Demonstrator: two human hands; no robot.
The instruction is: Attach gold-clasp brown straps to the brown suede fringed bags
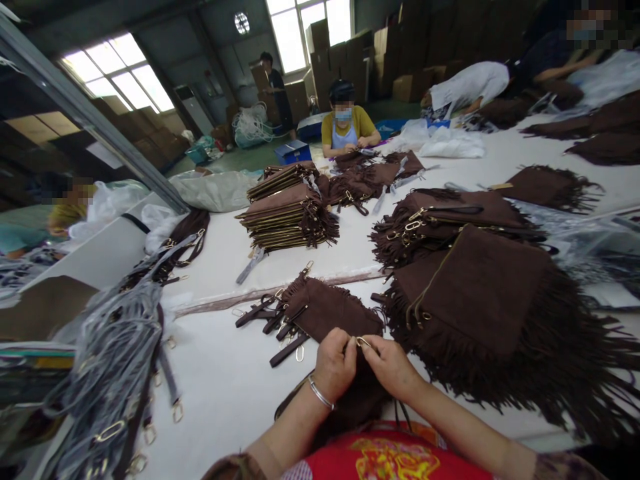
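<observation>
Had clasp [365,341] in closed fingertip grip of left hand [336,365] and right hand [393,365], by bag [369,390]. Judged clasp light, stiff, slippery; best pinched by its sides.

A small, curved gold-toned clasp [365,342] is pinched in the fingers [376,348] over partly hidden dark brown fabric [369,392].

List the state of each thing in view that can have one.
Gold metal loop, held; whether closed, unclear
Left hand, fingers closed on loop
Right hand, fingers closed on loop
Brown fringed bags, piled at right
Plastic-wrapped straps, heaped at left
Bracelet, worn
</observation>
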